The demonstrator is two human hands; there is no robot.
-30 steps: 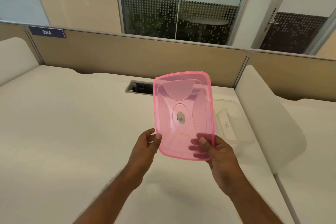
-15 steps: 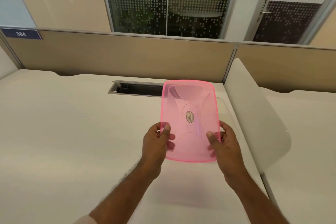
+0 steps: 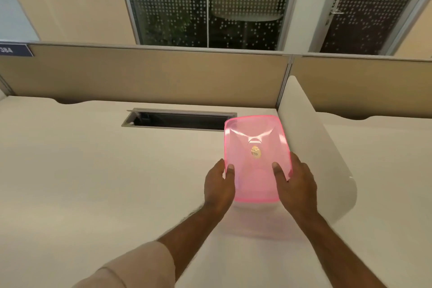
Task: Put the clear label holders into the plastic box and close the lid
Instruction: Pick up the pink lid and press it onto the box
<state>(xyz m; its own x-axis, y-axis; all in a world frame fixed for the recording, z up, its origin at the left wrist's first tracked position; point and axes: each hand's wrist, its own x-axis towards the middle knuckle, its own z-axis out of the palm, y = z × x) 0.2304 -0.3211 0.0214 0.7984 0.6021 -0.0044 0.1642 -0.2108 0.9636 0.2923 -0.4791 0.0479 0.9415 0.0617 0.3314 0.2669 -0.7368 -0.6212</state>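
On the desk: a wide off-white desk (image 3: 81, 170) fills the lower view, and everything named below lies on it or stands at its edge.
Back partition: a tan panel (image 3: 152, 75) runs along the far edge of the desk, with a dark blue number plate (image 3: 14, 50) at its left end reading 384.
Side divider: a pale rounded divider (image 3: 313, 147) rises along the right edge of the desk, just beside the lid's right side.
Cable slot: a long dark opening with a metal frame (image 3: 177, 119) sits in the desk near the back partition; its right end is overlapped in view by the lid's far left corner.
Lid: a translucent pink lid (image 3: 254, 138) with rounded corners is held roughly flat, close over the desk at its right side, with a pink tint cast on the surface below its near edge.
Box: it cannot be told whether the plastic box is under the lid, as nothing of it shows.
Left hand: the left hand (image 3: 218, 188) clasps the lid's left edge near the front corner, thumb on top, fingers curled beneath.
Right hand: the right hand (image 3: 298, 184) clasps the right edge the same way, thumb pressed on top.
Sleeve: a beige sleeve (image 3: 131, 269) covers the left upper forearm.
Sticker: a small gold oval sticker (image 3: 256, 152) sits at the lid's centre.
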